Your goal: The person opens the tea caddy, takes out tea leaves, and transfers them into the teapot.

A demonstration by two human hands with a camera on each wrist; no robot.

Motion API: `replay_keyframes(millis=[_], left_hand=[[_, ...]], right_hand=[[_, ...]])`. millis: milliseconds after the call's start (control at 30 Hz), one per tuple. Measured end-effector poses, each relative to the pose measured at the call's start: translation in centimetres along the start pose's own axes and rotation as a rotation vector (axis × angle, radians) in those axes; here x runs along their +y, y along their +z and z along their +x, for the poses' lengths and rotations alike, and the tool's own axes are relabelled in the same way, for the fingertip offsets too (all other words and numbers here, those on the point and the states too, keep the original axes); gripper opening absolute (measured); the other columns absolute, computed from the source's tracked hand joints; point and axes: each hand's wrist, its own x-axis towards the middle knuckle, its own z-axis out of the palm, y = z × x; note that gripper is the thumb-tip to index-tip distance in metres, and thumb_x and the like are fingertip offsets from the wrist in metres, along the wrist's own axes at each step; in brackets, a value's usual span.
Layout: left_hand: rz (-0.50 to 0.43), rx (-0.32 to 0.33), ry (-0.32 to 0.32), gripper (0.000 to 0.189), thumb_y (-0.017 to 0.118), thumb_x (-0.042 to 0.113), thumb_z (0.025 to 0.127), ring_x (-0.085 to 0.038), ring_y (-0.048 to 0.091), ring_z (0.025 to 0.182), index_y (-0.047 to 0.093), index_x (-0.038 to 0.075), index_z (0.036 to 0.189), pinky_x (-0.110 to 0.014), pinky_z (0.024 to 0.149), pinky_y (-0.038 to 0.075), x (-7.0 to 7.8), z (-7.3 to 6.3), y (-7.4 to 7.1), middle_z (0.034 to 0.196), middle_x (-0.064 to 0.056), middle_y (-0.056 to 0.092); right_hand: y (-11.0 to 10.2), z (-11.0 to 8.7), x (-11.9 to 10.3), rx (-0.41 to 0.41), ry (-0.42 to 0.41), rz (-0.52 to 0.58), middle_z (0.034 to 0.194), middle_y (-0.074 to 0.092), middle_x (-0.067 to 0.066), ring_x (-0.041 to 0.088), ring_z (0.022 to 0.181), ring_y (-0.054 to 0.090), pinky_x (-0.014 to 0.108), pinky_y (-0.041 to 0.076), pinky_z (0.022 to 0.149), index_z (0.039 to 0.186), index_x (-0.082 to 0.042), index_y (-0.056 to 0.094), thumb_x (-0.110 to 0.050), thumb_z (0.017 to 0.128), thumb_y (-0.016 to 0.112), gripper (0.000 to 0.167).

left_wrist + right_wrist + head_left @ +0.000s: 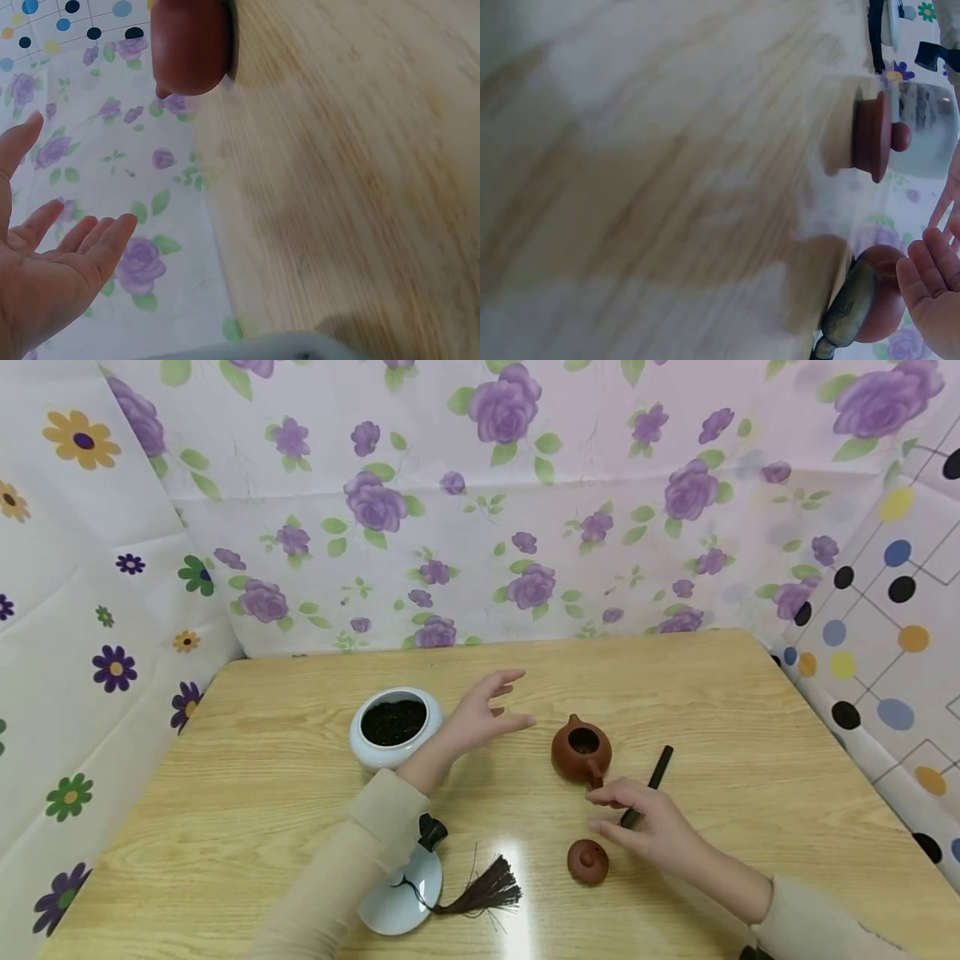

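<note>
My left hand (483,718) hovers over the table with fingers spread and slightly bent, holding nothing. It is between a white jar (362,750) of dark loose tea leaves and a brown clay teapot (564,758). The teapot has no lid on and its spout points away. My right hand (651,820) is at the teapot's handle, its thumb and fingers apart; whether a fingertip touches the handle I cannot tell. Close by lies the small clay teapot lid (587,862), knob up. A dark, slim scoop-like tool (661,767) lies partly behind the right hand.
A white round lid (397,914) with a brown tassel (491,889) lies near the front, partly covered by the left sleeve. Flowered cloth (450,527) hangs behind the wooden table (712,693), with patterned cloths at both sides.
</note>
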Motion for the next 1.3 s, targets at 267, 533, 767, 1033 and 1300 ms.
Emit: replay_keyframes(millis=[267,533,767,1033,1300], left_hand=[[-0.024,-0.072,-0.016,0.069,0.074,0.018,0.084,-0.032,0.035,0.137,0.04,0.019,0.145,-0.046,0.108,0.04,-0.6,0.8,1.6,0.151,-0.004,0.036],[0.0,-0.203,-0.019,0.071,0.074,0.021,0.084,-0.038,0.033,0.137,0.038,0.018,0.146,-0.05,0.108,0.039,-1.2,1.0,3.0,0.151,-0.005,0.035],[-0.009,-0.281,-0.034,0.071,0.073,0.018,0.085,-0.036,0.035,0.137,0.037,0.012,0.146,-0.048,0.109,0.038,-1.9,1.3,3.8,0.151,-0.005,0.035],[-0.019,-0.316,-0.038,0.064,0.072,0.017,0.086,-0.032,0.04,0.134,0.043,0.015,0.143,-0.042,0.109,0.039,-2.2,1.6,4.6,0.148,-0.003,0.039],[-0.09,-0.331,-0.04,0.058,0.071,0.009,0.085,-0.027,0.05,0.126,0.049,0.015,0.139,-0.033,0.099,0.049,-2.9,2.2,5.5,0.143,-0.007,0.046]], right_hand=[[0.4,-0.5,-0.4,-0.051,-0.029,0.015,0.103,0.067,0.003,0.012,0.089,0.061,0.029,0.055,0.072,0.105,-0.007,0.069,-0.007,0.077,0.077,0.029],[0.8,-1.2,-0.1,-0.112,-0.058,-0.007,0.102,0.066,0.0,0.01,0.096,0.06,0.024,0.054,0.08,0.103,-0.01,0.069,-0.009,0.078,0.078,0.027],[0.9,-1.3,0.0,-0.197,-0.043,0.004,0.103,0.065,0.0,0.013,0.098,0.06,0.026,0.053,0.083,0.103,-0.01,0.069,-0.013,0.081,0.075,0.022],[1.1,-1.5,0.2,-0.233,-0.076,0.056,0.1,0.064,0.0,0.012,0.092,0.06,0.026,0.055,0.077,0.103,-0.013,0.069,-0.013,0.083,0.074,0.021],[1.2,-1.5,0.4,-0.262,-0.091,0.065,0.1,0.063,0.0,0.01,0.092,0.06,0.024,0.055,0.076,0.103,-0.014,0.069,-0.012,0.083,0.073,0.02]])
